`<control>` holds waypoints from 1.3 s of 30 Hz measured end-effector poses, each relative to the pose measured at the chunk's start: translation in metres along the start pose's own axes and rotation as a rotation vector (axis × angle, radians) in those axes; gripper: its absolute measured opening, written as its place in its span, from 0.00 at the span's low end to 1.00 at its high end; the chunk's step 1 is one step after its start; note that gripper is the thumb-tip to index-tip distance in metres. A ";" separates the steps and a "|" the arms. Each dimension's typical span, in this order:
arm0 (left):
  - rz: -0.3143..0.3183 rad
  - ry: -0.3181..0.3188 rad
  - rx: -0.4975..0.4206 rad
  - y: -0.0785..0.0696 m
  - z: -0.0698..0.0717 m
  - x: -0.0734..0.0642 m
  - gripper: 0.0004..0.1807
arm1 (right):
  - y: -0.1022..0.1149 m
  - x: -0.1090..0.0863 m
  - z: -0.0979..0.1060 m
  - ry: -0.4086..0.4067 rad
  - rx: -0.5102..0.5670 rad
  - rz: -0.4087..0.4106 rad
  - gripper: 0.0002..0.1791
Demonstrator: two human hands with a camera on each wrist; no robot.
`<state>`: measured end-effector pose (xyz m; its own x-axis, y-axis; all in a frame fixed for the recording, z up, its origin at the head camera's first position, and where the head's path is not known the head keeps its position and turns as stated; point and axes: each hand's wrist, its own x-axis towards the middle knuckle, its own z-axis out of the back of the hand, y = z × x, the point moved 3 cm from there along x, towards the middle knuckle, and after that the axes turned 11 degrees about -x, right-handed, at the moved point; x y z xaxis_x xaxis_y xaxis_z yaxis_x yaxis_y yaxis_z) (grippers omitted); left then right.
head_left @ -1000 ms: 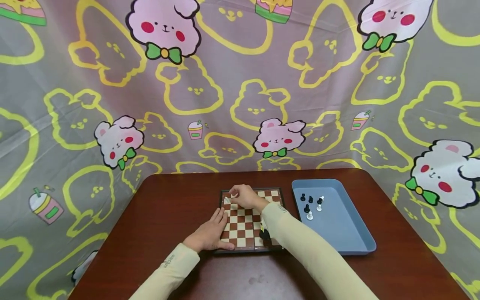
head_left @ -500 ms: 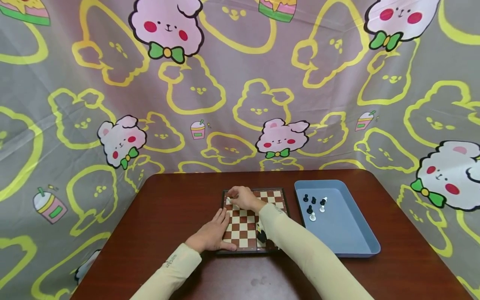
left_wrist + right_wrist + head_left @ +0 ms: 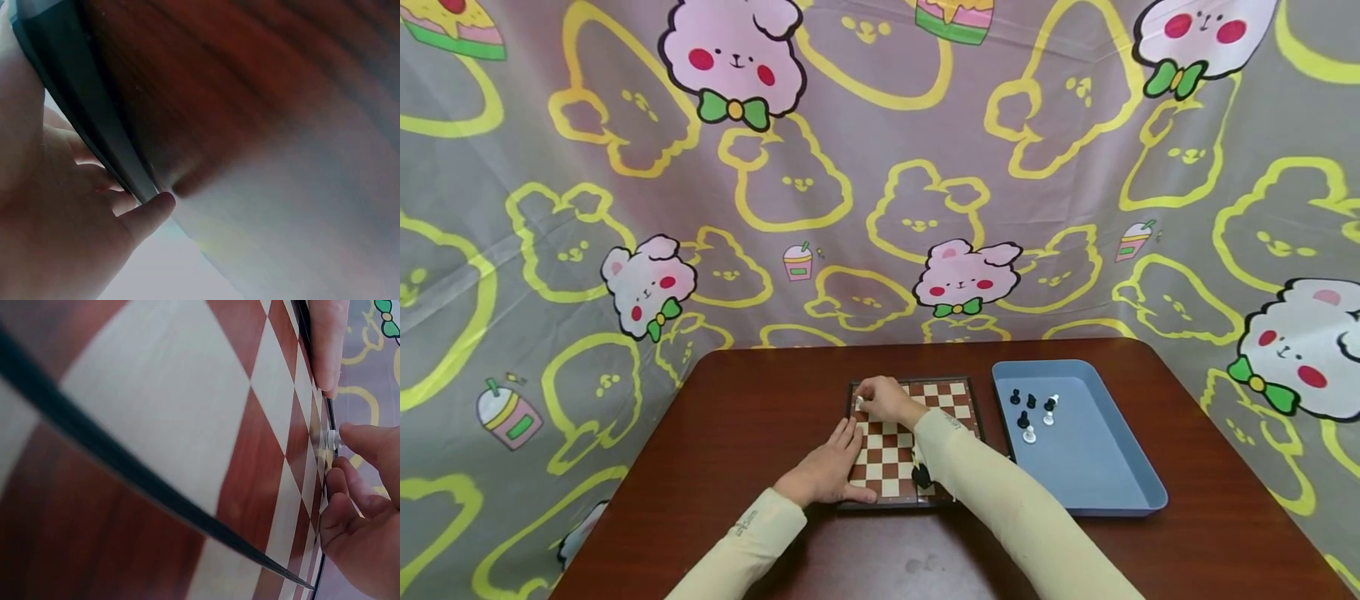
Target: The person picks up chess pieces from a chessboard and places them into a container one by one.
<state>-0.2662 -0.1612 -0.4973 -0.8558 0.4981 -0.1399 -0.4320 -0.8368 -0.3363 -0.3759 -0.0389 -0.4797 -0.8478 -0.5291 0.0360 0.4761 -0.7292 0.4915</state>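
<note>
A brown-and-cream chessboard [image 3: 891, 458] with a black rim lies on the table. My left hand [image 3: 827, 467] rests along its left side, fingers extended, thumb by the near edge; the left wrist view shows this thumb [image 3: 150, 215] beside the dark rim. My right hand [image 3: 887, 400] reaches over the board to its far left corner. There it holds a small white chess piece [image 3: 860, 403] at the fingertips. In the right wrist view the white piece [image 3: 332, 439] stands at the board surface against a fingertip, other fingers curled; its exact kind is hard to tell.
Right of the board stands a blue-grey tray [image 3: 1112, 450]. Several black chess pieces [image 3: 1023, 419] and white ones [image 3: 1029, 434] are in its far left part. A patterned curtain [image 3: 850, 192] surrounds the dark red-brown table [image 3: 745, 400].
The view has shifted slightly, so board and tray appear a little farther right. My right hand stays at the far left corner; the white piece now looks more upright. My left hand keeps its place.
</note>
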 end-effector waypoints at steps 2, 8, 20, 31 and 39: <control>0.009 0.001 -0.005 0.000 0.000 0.000 0.64 | -0.001 0.000 -0.001 -0.006 -0.004 0.008 0.08; 0.008 0.011 -0.015 0.000 0.000 -0.001 0.64 | -0.003 -0.002 0.001 -0.013 -0.003 0.014 0.05; -0.014 -0.016 -0.021 0.000 0.002 -0.002 0.63 | -0.015 -0.015 0.017 -0.014 0.018 0.012 0.05; -0.007 -0.017 -0.030 0.001 0.002 0.000 0.64 | -0.020 -0.034 0.050 -0.005 0.035 0.009 0.09; 0.000 -0.004 -0.049 -0.001 0.002 -0.002 0.65 | -0.022 -0.051 0.073 0.006 0.002 0.023 0.08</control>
<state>-0.2643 -0.1614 -0.4951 -0.8570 0.4972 -0.1358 -0.4179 -0.8245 -0.3815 -0.3604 0.0361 -0.4289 -0.8351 -0.5485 0.0428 0.4952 -0.7155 0.4927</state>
